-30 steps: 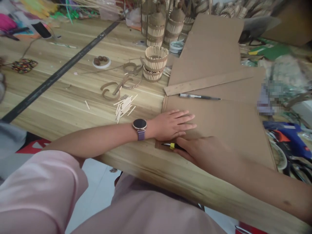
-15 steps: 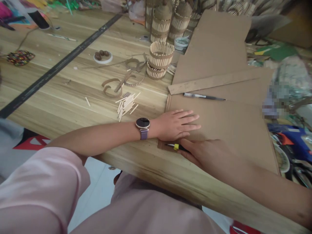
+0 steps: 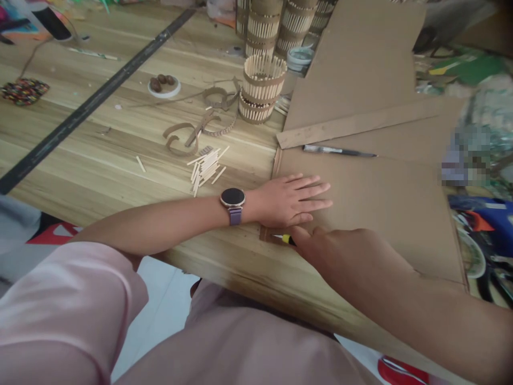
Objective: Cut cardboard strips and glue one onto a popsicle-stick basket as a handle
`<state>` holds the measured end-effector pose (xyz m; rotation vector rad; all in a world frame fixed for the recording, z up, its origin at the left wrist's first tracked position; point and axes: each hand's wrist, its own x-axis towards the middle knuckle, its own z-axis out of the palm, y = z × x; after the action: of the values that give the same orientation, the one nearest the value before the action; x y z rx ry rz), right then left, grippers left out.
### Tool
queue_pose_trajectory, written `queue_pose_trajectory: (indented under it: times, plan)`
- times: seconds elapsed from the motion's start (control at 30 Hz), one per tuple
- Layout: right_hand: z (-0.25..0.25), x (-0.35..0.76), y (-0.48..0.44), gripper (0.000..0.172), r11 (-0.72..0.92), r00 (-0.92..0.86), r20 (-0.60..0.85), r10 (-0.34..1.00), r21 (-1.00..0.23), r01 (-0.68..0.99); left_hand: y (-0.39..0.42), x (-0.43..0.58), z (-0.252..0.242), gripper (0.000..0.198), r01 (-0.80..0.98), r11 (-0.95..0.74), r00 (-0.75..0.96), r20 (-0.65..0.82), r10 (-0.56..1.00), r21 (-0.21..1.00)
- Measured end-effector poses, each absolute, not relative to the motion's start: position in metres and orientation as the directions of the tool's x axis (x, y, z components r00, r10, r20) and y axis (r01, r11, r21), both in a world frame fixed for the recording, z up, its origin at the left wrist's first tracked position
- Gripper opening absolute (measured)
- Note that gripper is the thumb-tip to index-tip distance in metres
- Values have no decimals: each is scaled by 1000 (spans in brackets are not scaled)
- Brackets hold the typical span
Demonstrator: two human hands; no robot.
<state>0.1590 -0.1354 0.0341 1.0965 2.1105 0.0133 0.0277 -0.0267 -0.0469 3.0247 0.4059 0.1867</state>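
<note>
My left hand (image 3: 292, 199) lies flat on a brown cardboard sheet (image 3: 385, 208), its fingers spread and pointing right. Just below it, my right hand (image 3: 320, 246) is closed round a craft knife (image 3: 286, 239) with a yellow collar. The knife's blade points left over the sheet's lower left corner. Most of the knife's handle is hidden in the fingers. Farther up the sheet lie a pen (image 3: 339, 151) and a cardboard strip (image 3: 344, 126).
Left of the sheet are small wooden sticks (image 3: 207, 167), curled cardboard strips (image 3: 180, 136) and a round stick basket (image 3: 262, 88). A long dark ruler (image 3: 96, 99) crosses the table. A white dish (image 3: 164, 88) holds brown beads. Clutter with a bowl (image 3: 473, 256) fills the right side.
The view has shifted slightly. My right hand covers more of the craft knife's handle, and its wrist is raised a little. My left hand stays flat on the cardboard.
</note>
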Motion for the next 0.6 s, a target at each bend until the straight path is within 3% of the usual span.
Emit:
queue_pose_trajectory:
  times: [0.4,0.6]
  plan:
    - [39,176,-135,49,552,-254,-672,696,274,788,-27,28,-41,52,262,-961,963,31,266,91]
    - [30,208,-147,44,510,-278,-591,757,271,816,-26,28,-42,52,268,-960,962,22,271,77]
